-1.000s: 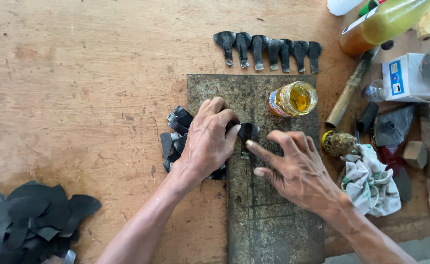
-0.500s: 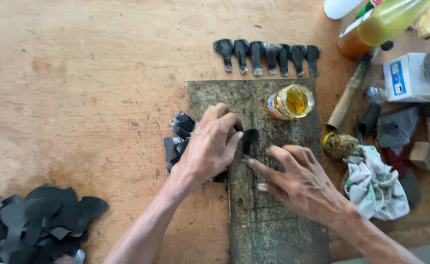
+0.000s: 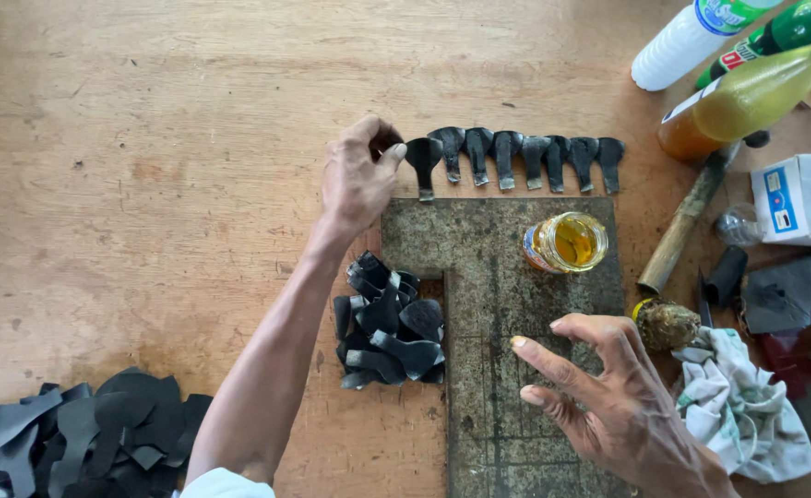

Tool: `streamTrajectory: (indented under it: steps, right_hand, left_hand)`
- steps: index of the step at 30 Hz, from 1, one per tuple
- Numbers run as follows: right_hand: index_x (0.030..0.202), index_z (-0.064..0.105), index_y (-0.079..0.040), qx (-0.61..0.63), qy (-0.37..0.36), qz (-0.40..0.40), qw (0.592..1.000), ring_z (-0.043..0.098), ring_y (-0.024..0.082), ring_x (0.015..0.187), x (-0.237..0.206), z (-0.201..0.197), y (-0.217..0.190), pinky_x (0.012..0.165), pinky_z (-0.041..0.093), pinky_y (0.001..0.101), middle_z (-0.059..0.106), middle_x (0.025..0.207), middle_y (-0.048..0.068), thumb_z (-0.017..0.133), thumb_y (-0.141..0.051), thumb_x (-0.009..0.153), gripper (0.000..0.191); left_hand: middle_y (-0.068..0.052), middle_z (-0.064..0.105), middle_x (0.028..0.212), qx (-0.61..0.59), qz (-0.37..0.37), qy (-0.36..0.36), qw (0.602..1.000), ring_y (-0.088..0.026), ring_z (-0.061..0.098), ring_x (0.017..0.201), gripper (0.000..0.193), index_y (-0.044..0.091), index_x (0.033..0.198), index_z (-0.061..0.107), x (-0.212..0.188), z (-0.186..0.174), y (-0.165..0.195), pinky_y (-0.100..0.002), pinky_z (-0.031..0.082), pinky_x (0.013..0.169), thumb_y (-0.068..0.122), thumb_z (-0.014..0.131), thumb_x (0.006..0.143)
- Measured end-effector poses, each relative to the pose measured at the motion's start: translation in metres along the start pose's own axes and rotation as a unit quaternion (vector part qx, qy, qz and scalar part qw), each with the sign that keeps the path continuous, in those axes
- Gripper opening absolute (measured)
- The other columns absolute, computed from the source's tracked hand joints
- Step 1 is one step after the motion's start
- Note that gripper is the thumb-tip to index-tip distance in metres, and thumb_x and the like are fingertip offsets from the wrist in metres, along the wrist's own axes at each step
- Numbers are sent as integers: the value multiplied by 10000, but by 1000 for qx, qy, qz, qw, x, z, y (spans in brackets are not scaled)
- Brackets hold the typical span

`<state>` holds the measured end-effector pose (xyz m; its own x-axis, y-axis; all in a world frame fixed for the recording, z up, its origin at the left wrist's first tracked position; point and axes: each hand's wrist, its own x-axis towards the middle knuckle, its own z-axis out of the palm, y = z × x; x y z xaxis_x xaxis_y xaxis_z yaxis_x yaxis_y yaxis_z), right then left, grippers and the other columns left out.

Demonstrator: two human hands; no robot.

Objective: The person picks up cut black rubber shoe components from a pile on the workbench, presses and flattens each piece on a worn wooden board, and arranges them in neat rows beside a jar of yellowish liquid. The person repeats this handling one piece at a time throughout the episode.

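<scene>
My left hand [image 3: 359, 175] reaches to the far edge of the dark stone slab [image 3: 498, 304], its fingers pinched on a black leather piece [image 3: 421, 159] at the left end of a row of several like pieces [image 3: 525, 157] laid on the wooden table. My right hand [image 3: 613, 406] hovers over the slab's near part with fingers spread, holding nothing. A small heap of black leather pieces [image 3: 387, 332] lies against the slab's left edge, below my left forearm.
An open jar of yellow liquid [image 3: 567, 242] stands on the slab. A bigger pile of black cutouts [image 3: 73, 433] fills the near left corner. Bottles [image 3: 747, 88], a wooden-handled tool [image 3: 687, 226], a box [image 3: 798, 198], a cloth [image 3: 738, 406] and a round brush [image 3: 667, 325] crowd the right.
My left hand has left the heap on the slab and carried one black piece up to the left end of the row. My right hand drew back and opened.
</scene>
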<state>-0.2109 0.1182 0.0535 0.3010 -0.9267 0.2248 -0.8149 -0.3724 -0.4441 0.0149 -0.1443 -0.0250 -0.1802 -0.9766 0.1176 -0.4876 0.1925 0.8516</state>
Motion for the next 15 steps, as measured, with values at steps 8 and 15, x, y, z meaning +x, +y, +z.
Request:
streamTrajectory:
  steps: [8,15]
  right_hand:
    - [1253,692,-201,-6,-21,20,1000,547,271,1084,-3,1,5,905,527,381,521,1169,112,748,-329,819,456]
    - [1197,731,-177,-11,-8,23,1000,575,235,1015,-10,-1,-3,836,552,339,550,1115,91,750,-314,826,395]
  left_hand:
    - [-40,750,860,80,-55,40,994,-196,668,854,33,109,841,730,17,16,-3,-375,526,778,107,752,866]
    - [-67,781,952,72,-27,36,996,-202,703,893,71,97,957,775,11,12,1,-373,567,810,121,747,896]
